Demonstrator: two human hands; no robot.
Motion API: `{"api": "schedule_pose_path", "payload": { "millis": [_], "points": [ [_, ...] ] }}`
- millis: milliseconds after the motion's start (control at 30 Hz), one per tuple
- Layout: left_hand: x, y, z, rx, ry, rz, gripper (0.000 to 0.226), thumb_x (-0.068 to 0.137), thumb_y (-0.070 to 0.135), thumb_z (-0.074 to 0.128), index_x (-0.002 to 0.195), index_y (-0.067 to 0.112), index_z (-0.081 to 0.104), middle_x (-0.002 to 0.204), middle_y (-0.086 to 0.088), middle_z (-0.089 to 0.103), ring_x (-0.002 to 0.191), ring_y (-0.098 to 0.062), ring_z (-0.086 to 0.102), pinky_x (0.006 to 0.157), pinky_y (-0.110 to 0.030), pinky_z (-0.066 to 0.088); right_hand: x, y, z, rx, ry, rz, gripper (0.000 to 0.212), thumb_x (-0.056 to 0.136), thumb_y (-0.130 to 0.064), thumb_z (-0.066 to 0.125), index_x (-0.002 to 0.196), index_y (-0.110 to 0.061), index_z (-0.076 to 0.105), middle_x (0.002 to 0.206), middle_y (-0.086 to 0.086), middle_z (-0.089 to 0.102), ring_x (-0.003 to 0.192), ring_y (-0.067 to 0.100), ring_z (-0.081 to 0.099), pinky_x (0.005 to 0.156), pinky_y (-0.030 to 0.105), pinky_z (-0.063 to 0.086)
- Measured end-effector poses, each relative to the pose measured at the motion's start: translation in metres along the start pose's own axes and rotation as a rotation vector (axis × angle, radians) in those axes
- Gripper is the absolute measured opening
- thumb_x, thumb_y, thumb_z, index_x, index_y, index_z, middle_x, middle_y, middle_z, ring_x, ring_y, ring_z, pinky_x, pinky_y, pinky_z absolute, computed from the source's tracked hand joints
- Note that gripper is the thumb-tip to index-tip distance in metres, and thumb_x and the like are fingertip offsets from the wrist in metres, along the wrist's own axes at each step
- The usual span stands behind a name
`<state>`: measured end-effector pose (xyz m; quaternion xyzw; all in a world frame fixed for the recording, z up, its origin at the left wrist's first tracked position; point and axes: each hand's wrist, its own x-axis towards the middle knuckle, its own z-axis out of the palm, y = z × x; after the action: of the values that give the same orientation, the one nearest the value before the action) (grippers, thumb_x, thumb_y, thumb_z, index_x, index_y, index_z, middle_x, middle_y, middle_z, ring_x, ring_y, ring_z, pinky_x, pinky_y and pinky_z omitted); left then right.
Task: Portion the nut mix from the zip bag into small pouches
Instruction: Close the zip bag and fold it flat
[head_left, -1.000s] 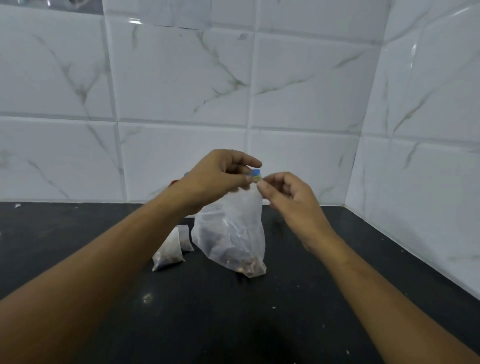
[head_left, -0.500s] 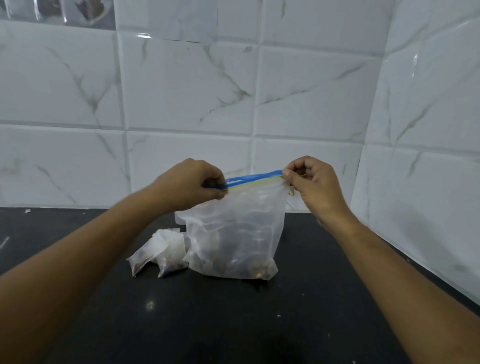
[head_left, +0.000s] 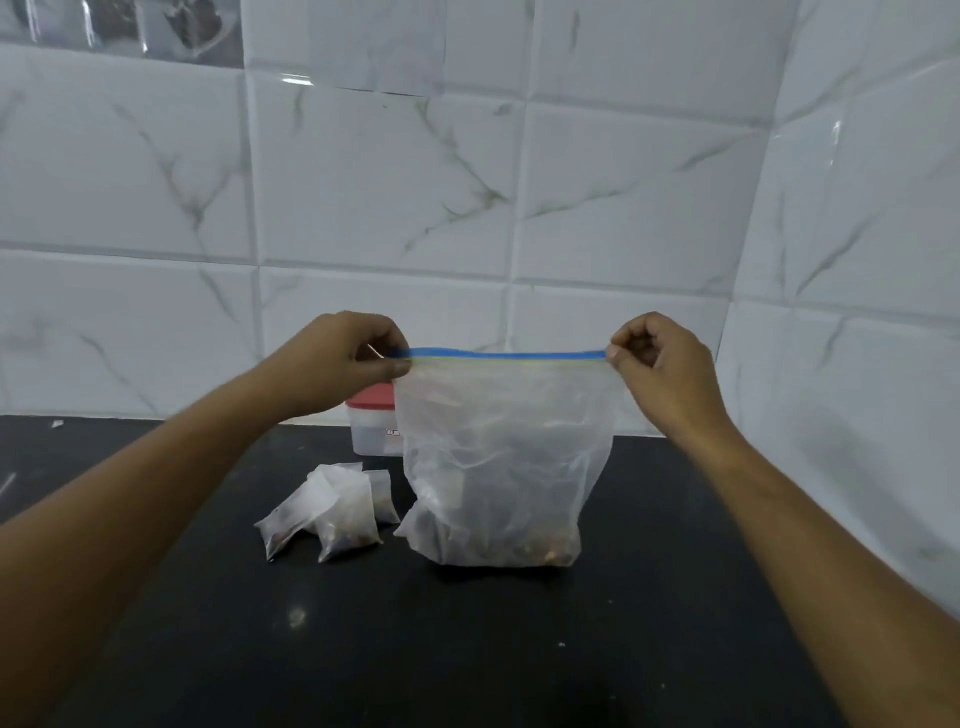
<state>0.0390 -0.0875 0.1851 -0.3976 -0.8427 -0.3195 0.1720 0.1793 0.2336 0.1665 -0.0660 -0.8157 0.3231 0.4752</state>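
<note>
Pinched at either end of its blue zip strip (head_left: 498, 356) by left hand (head_left: 348, 358) and right hand (head_left: 660, 364), pulled taut: clear plastic zip bag (head_left: 498, 467), brown nut mix (head_left: 519, 545) at bottom, base on black countertop (head_left: 467, 649). At its eight o'clock, small filled clear pouches (head_left: 332, 509); at ten o'clock, red-lidded white tub (head_left: 374, 421).

L hand (head_left: 340, 364) & R hand (head_left: 662, 371) pulled apart — zip bag (head_left: 501, 467) top stretched wide.

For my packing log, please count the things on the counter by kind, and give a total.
Zip bag: 1
Pouches: 3 visible; they overlap, so one more may be hidden
Tub with red lid: 1
Total: 5
</note>
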Motion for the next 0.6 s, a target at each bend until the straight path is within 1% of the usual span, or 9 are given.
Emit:
{"api": "schedule_pose_path", "payload": {
  "millis": [33,100,167,233,300,367,467,500,600],
  "points": [
    [-0.001,0.002,0.003,-0.108,0.020,-0.014,0.006,0.092,0.021,0.074,0.091,0.025,0.070,0.088,0.007,0.075,0.084,-0.018,0.071,0.086,-0.041,0.058,-0.002,-0.004,0.001,-0.061,-0.025,-0.037,0.009,0.093,-0.018,0.074,0.096,-0.020,0.066,0.098,-0.006,0.072,0.091,0.009,0.065,0.085,0.028,0.052],
    [-0.002,0.008,0.011,-0.342,0.069,-0.028,0.012,0.090,0.010,0.076,0.094,0.018,0.068,0.085,0.001,0.075,0.077,-0.018,0.071,0.083,-0.038,0.058,-0.006,-0.020,0.006,-0.156,-0.092,-0.126,0.019,0.091,-0.028,0.077,0.105,-0.023,0.066,0.106,-0.009,0.070,0.102,0.008,0.064,0.091,0.028,0.050],
    [-0.001,0.019,0.019,-0.590,0.102,-0.052,0.017,0.090,0.003,0.075,0.100,0.012,0.065,0.081,-0.003,0.071,0.073,-0.017,0.067,0.077,-0.031,0.058,-0.007,-0.040,0.014,-0.152,-0.201,-0.164,0.028,0.089,-0.037,0.079,0.111,-0.026,0.065,0.108,-0.011,0.071,0.106,0.006,0.066,0.092,0.026,0.050],
    [0.000,0.031,0.028,-0.789,0.108,-0.066,0.021,0.090,0.000,0.073,0.105,0.012,0.063,0.081,-0.004,0.070,0.074,-0.016,0.066,0.075,-0.028,0.056,-0.008,-0.059,0.024,-0.073,-0.334,-0.123,0.032,0.089,-0.045,0.079,0.114,-0.029,0.066,0.105,-0.012,0.071,0.102,0.003,0.067,0.087,0.022,0.052],
    [0.000,0.041,0.037,-0.900,0.116,-0.068,0.023,0.091,0.000,0.072,0.108,0.011,0.064,0.083,-0.005,0.072,0.074,-0.018,0.067,0.076,-0.030,0.056,-0.008,-0.074,0.033,-0.010,-0.416,-0.104,0.030,0.089,-0.048,0.078,0.111,-0.031,0.068,0.099,-0.010,0.072,0.092,0.003,0.068,0.078,0.018,0.054],
    [-0.002,0.046,0.043,-0.942,0.149,-0.057,0.025,0.090,0.001,0.073,0.113,0.009,0.064,0.085,-0.009,0.072,0.078,-0.023,0.065,0.080,-0.037,0.054,-0.004,-0.084,0.040,0.016,-0.419,-0.158,0.018,0.091,-0.039,0.079,0.102,-0.026,0.073,0.088,-0.006,0.073,0.080,0.007,0.068,0.072,0.019,0.054],
    [-0.008,0.037,0.051,-0.871,0.139,-0.045,0.029,0.088,0.004,0.078,0.113,0.010,0.066,0.093,-0.021,0.071,0.086,-0.025,0.068,0.088,-0.044,0.058,0.007,-0.088,0.042,0.105,-0.356,-0.198,0.005,0.092,-0.019,0.077,0.090,-0.016,0.076,0.078,0.000,0.075,0.074,0.019,0.071,0.072,0.028,0.056],
    [-0.012,0.030,0.055,-0.785,0.096,-0.052,0.028,0.087,0.005,0.080,0.111,0.012,0.067,0.094,-0.019,0.070,0.087,-0.022,0.068,0.091,-0.046,0.059,0.012,-0.087,0.041,0.119,-0.329,-0.194,0.004,0.092,-0.016,0.077,0.089,-0.013,0.076,0.077,0.003,0.075,0.072,0.020,0.072,0.072,0.030,0.057],
    [-0.029,0.006,0.073,-0.477,-0.092,-0.080,0.019,0.086,0.015,0.081,0.103,0.018,0.073,0.095,-0.001,0.076,0.088,-0.017,0.073,0.092,-0.047,0.059,0.021,-0.082,0.034,0.117,-0.276,-0.176,0.005,0.094,-0.013,0.074,0.091,-0.009,0.074,0.079,0.006,0.075,0.067,0.014,0.068,0.071,0.030,0.057]
  ]
}}
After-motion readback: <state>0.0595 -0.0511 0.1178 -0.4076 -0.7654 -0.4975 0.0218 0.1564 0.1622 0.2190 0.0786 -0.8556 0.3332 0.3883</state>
